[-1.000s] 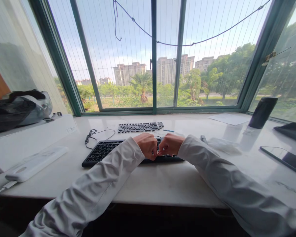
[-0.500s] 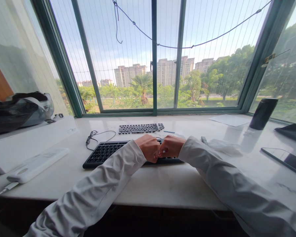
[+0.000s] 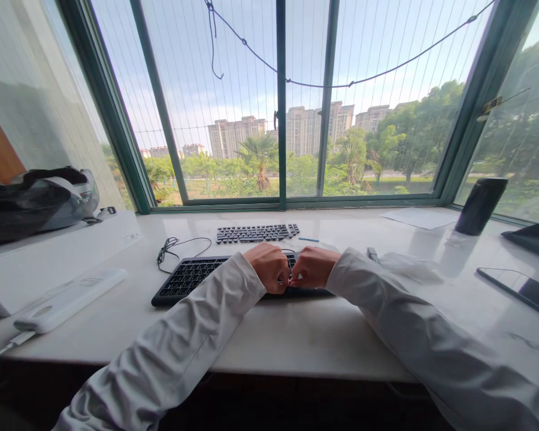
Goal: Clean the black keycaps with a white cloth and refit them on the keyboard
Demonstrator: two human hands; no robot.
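Observation:
A black keyboard base lies on the white counter, its right part covered by my hands and sleeves. My left hand is closed over the middle of it, fingers curled down. Close against it, my right hand is also closed, its thumb and fingertips pinched near the left fingertips. Whatever sits between the fingertips is too small to make out. Behind the base, loose black keycaps lie in rows laid out like a keyboard. A thin blue strip lies to their right.
A coiled black cable lies left of the keycaps. At left are a white power bank and a white box with a dark bag. To the right are clear plastic, a phone and a black cylinder.
My left fingers have shifted slightly, showing a small gap between thumb and finger. Both hands stay close together over the keyboard base.

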